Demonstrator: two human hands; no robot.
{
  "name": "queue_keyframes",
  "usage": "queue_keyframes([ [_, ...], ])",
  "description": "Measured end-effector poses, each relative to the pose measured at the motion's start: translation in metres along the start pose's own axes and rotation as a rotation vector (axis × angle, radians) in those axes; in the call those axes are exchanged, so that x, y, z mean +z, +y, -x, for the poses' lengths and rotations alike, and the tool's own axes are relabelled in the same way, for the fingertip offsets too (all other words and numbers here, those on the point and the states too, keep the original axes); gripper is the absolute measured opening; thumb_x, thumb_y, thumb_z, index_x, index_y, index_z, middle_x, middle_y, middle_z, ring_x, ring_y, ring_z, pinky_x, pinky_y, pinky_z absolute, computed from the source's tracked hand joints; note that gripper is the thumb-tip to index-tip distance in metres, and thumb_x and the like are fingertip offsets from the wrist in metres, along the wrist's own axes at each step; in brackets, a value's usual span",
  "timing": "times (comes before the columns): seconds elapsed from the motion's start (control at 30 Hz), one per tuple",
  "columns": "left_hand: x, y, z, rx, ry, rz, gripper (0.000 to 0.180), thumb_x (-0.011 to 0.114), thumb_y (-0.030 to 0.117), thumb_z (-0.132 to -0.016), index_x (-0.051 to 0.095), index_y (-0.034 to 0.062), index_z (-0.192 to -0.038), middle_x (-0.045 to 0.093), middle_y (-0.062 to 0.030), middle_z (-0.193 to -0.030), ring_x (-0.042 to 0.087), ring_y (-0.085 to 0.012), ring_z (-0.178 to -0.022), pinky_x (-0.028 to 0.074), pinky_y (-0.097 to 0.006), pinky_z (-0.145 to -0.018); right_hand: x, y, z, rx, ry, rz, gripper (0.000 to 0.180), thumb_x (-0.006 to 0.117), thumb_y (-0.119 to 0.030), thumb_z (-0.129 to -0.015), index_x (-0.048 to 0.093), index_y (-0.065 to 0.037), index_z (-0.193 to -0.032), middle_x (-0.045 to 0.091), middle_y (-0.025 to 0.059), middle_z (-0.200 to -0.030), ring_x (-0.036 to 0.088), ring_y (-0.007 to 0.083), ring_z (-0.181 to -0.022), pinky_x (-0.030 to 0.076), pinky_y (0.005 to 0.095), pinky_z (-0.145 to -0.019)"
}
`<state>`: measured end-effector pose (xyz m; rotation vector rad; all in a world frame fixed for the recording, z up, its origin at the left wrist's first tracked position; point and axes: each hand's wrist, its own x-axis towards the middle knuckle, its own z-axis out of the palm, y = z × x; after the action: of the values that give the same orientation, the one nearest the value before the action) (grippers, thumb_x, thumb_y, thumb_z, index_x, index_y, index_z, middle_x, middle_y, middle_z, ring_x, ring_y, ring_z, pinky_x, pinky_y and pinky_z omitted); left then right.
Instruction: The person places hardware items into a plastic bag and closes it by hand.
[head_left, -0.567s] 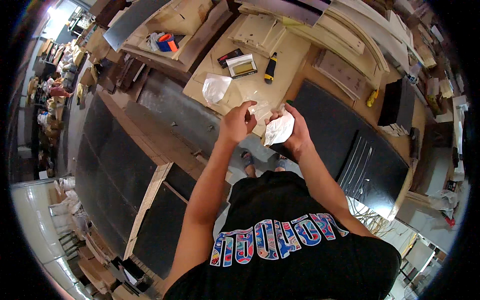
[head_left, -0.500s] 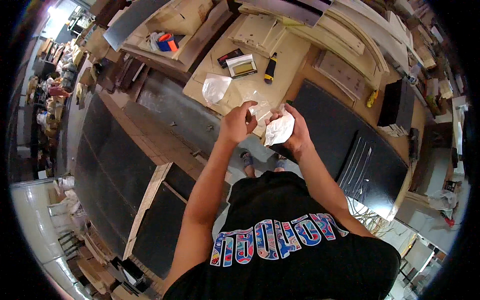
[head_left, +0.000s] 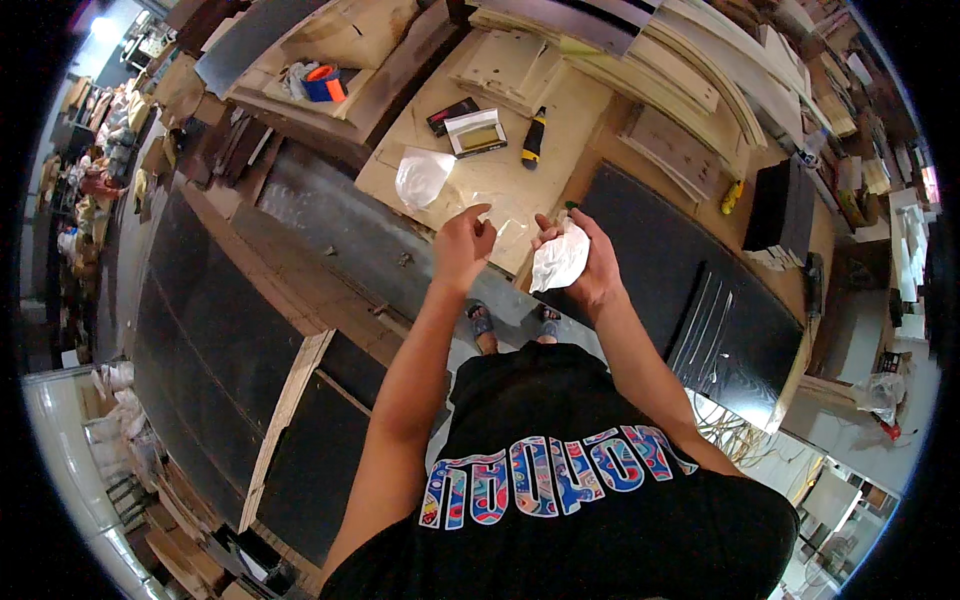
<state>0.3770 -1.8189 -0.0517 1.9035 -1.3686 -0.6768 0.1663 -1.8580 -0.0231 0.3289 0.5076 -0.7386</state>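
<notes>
My right hand [head_left: 600, 265] is closed around a crumpled white paper wrapping [head_left: 560, 258]. A small dark green bit shows at the top of it, and whatever lies inside the paper is hidden. My left hand [head_left: 464, 246] hovers at the near edge of the pale board [head_left: 400, 175], its fingers half curled and a gap between thumb and forefinger. Just beyond those fingertips lies a thin clear plastic film [head_left: 512, 212]. On the same board are a white sheet of paper [head_left: 423, 178], an opened small box [head_left: 476, 133] and a yellow-and-black utility knife [head_left: 535, 138].
To the right is a black panel [head_left: 640, 230] with several thin metal strips [head_left: 703, 325]. Beyond it stand a stack of black boards [head_left: 778, 210] and a yellow tool [head_left: 733, 196]. An orange-and-blue tape roll [head_left: 324, 84] rests at the upper left. Large dark panels [head_left: 215, 330] fill the left.
My left hand has drawn away to the left from my right hand. The clear film that was between the hands now shows over the board. The right hand keeps its hold on the paper.
</notes>
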Motion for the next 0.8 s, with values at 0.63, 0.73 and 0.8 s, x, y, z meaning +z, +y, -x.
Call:
queue_keyframes([
  [0.63, -0.056, -0.087, 0.086, -0.248, 0.399, 0.325, 0.026, 0.065, 0.013, -0.094, 0.072, -0.0030, -0.113, 0.072, -0.0037, -0.091, 0.064, -0.0108, -0.080, 0.052, -0.029, -0.072, 0.087, 0.037, 0.006, 0.100, -0.670, 0.033, 0.036, 0.048, -0.033, -0.104, 0.057, 0.000, -0.116, 0.058, 0.0056, -0.086, 0.061, 0.0217, -0.085, 0.043, 0.0508, -0.109],
  [0.73, -0.047, -0.098, 0.104, -0.302, 0.449, 0.467, 0.027, 0.065, 0.013, -0.093, 0.071, -0.0033, -0.114, 0.070, -0.0026, -0.085, 0.061, -0.0092, -0.076, 0.050, -0.028, -0.070, 0.095, 0.049, -0.007, -0.004, -0.652, 0.118, 0.035, 0.048, -0.033, -0.104, 0.057, -0.001, -0.115, 0.059, 0.0063, -0.086, 0.063, 0.0231, -0.088, 0.039, 0.0522, -0.114],
  [0.8, -0.043, -0.104, 0.113, -0.329, 0.465, 0.497, 0.027, 0.065, 0.013, -0.093, 0.071, -0.0030, -0.114, 0.069, -0.0019, -0.082, 0.060, -0.0086, -0.073, 0.049, -0.027, -0.068, 0.087, 0.052, -0.026, 0.009, -0.620, 0.155, 0.033, 0.050, -0.032, -0.103, 0.059, -0.002, -0.112, 0.061, 0.0074, -0.086, 0.064, 0.0247, -0.091, 0.036, 0.0522, -0.117],
])
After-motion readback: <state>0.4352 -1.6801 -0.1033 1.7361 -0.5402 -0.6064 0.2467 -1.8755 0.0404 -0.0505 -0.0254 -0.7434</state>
